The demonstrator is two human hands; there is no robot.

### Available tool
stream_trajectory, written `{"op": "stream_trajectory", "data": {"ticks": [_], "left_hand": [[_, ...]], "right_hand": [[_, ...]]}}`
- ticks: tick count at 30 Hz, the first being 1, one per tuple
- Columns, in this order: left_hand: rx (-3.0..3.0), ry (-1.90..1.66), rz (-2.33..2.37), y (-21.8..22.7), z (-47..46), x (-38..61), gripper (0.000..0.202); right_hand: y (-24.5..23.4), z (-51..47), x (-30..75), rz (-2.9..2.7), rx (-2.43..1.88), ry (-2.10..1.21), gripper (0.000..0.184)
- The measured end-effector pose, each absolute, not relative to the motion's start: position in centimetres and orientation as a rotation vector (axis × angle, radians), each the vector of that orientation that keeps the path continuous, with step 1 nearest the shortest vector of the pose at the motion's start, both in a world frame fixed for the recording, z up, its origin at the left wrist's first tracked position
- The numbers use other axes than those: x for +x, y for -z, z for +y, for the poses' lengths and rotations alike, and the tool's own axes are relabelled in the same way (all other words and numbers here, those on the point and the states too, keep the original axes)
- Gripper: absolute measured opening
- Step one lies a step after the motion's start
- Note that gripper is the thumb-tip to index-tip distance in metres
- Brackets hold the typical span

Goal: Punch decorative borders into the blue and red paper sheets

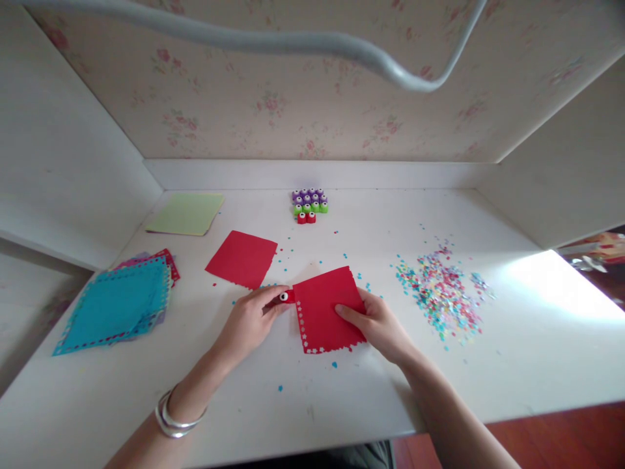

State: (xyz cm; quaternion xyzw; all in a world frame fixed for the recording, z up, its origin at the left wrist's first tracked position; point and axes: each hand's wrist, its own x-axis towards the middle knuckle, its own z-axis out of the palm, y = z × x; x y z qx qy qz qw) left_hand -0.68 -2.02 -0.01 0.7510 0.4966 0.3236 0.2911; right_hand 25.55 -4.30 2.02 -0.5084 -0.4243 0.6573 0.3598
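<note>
My left hand (252,319) pinches a small red craft punch (287,297) with a white button, set at the upper left corner of a red paper sheet (325,312). That sheet is gripped by my right hand (374,322), thumb on top and fingers beneath. Star-shaped holes run down its left edge and along part of its bottom edge. Just behind my left hand lies another red sheet (244,257), with a ragged lower edge. Small blue confetti pieces (334,365) are scattered around both hands.
Several purple, green and red punches (310,203) stand in rows at the back. Pale green paper (185,213) lies back left, with punched blue sheets (114,303) in a stack nearer. A confetti heap (446,286) spreads at right. A white cable (312,42) crosses above.
</note>
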Motion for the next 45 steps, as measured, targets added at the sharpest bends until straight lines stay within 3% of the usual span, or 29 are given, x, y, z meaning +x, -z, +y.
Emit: {"op": "stream_trajectory", "data": {"ticks": [45], "left_hand": [[2.157, -0.823, 1.337, 0.08, -2.05, -0.26, 0.033]], "right_hand": [[-2.24, -4.53, 25.78, -1.317, -1.460, -1.507, 0.034]]}}
